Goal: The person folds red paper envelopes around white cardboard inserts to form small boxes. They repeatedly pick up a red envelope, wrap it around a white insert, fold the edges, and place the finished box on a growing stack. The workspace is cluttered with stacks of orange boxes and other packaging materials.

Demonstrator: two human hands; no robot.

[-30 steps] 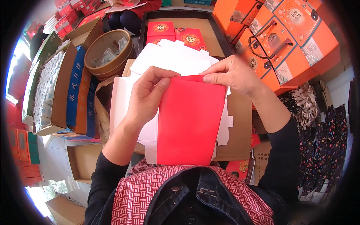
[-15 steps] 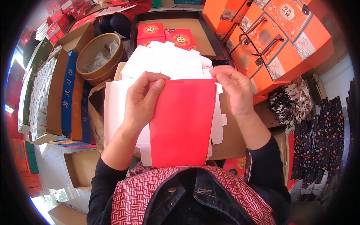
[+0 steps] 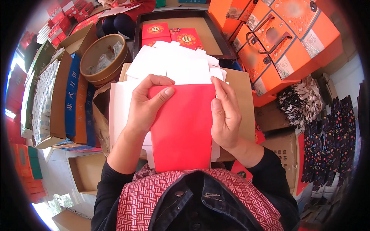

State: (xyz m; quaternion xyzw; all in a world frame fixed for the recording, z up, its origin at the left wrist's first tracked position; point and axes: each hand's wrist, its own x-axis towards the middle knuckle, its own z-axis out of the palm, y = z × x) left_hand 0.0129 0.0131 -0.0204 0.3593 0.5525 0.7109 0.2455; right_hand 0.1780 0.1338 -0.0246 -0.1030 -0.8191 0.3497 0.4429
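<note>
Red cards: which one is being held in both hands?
The plain red card, between left hand and right hand; the two patterned ones lie in the tray.

Orange carry boxes (image 3: 293, 42) are stacked upper right; two red patterned packets (image 3: 169, 34) lie in a dark tray (image 3: 216, 46); blue cartons (image 3: 72, 104) stand left.

My right hand (image 3: 225, 115) has come down from the top right corner of the red card (image 3: 181, 127), where it was pinching at the edge, and now lies flat along the card's right side with its fingers pointing up. My left hand (image 3: 144, 106) has slid a little toward the card's top left corner, thumb now laid across the red face, and the card itself sits squarer between the two hands.
</note>
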